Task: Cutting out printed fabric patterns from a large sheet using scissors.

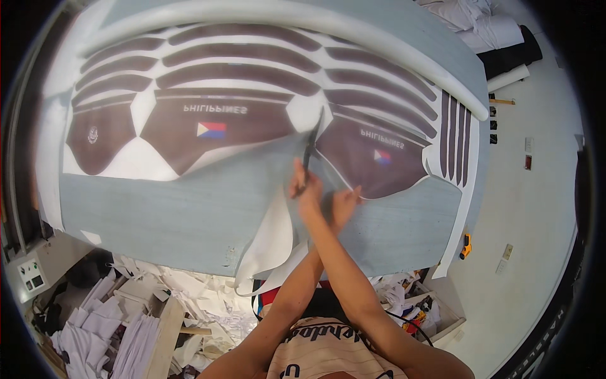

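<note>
My forearms cross over the table. My right hand (307, 192) is closed round a pair of dark scissors (310, 151), whose blades point away from me into the white gap between two dark printed panels. To the right of it, my left hand (344, 205) grips the lower edge of the right panel (388, 161), its fingers partly blurred. That panel and the middle panel (218, 126) belong to one large printed sheet and each bear lettering and a small flag. A cut white strip (271, 234) hangs from near the scissors over the table's near edge.
Long curved dark strips (240, 57) are printed across the sheet's far part. Behind them lies a white roll (379, 47). White scraps (208, 300) fill the space below the table, beside a wooden bin (154, 335). A yellow-black tool (466, 246) is at the right edge.
</note>
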Tool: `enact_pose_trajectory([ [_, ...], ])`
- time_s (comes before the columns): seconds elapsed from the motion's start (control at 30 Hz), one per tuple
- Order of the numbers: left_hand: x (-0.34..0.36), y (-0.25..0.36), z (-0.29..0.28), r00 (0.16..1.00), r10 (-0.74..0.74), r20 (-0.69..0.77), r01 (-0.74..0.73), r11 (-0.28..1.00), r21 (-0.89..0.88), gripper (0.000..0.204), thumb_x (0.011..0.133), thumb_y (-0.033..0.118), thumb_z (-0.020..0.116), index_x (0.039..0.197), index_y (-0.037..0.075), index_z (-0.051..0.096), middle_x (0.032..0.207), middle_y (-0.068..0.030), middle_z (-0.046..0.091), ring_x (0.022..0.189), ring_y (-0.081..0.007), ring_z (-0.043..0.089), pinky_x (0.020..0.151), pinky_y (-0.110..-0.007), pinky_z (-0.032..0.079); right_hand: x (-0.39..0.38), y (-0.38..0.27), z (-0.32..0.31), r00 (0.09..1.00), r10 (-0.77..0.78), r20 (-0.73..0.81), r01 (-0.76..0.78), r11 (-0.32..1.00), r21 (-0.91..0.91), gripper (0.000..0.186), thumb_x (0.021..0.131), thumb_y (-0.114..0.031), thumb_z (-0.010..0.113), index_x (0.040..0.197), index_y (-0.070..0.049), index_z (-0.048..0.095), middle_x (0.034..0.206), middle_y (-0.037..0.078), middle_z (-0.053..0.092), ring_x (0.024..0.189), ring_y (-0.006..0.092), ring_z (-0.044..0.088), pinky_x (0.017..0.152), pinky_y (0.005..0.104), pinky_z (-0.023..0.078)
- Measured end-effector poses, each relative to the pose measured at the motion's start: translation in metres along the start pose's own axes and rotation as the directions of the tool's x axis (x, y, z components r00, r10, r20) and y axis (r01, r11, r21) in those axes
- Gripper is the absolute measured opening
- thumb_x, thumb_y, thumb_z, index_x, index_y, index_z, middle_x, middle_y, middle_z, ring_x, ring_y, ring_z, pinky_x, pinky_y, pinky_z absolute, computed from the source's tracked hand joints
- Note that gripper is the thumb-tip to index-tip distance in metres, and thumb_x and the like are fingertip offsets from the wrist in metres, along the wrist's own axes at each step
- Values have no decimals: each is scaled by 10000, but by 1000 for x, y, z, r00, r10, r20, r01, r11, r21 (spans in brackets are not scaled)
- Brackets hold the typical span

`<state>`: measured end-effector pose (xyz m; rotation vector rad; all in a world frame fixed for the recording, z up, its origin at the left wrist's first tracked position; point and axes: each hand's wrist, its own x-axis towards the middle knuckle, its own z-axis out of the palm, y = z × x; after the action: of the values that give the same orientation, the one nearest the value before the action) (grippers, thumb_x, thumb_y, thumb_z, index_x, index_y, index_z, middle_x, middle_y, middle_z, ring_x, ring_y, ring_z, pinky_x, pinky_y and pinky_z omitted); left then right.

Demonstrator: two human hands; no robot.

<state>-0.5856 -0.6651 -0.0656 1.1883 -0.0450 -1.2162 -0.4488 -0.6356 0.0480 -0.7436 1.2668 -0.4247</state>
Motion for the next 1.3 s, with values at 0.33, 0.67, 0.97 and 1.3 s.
enact_pose_trajectory([
  [0.33, 2, -10, -4, 1000, -6, 20, 5, 999, 48, 316, 979, 199, 672, 833, -81, 682, 807, -100, 698, 738, -177, 709, 723, -285, 605, 0, -9, -1, 1000, 16, 0, -16, 1000, -9, 518, 833, -477, 804, 614, -125, 494, 529, -13, 480, 395, 103, 474, 387, 268, 397],
  [0.67, -56, -46, 18, 970, -86, 229, 18, 958, 285, 232, 988, 107, 620, 968, -122, 654, 859, -131, 703, 778, -212, 729, 694, -313, 618, -106, -26, -74, 983, 151, 103, -144, 987, -69, 550, 842, -522, 779, 616, -96, 515, 518, 1, 491, 389, 113, 485, 396, 248, 385],
  [0.97, -169, -130, 123, 818, -447, 361, 224, 827, 516, 226, 966, 114, 612, 929, -106, 651, 749, -193, 724, 652, -243, 745, 525, -340, 569, -222, -45, -233, 975, 196, 106, -193, 980, -43, 463, 906, -431, 738, 643, -111, 533, 542, -10, 507, 411, 86, 500, 394, 237, 374],
  [1.3, -154, -49, 76, 880, 174, 443, -471, 190, 861, 556, 823, 509, 722, 1103, 29, 702, 1126, -261, 667, 1053, -436, 627, 885, -536, 475, -196, -68, -340, 985, -116, 128, 126, 990, -69, 315, 981, -271, 649, 751, -61, 600, 563, -3, 531, 410, 101, 496, 393, 254, 373],
])
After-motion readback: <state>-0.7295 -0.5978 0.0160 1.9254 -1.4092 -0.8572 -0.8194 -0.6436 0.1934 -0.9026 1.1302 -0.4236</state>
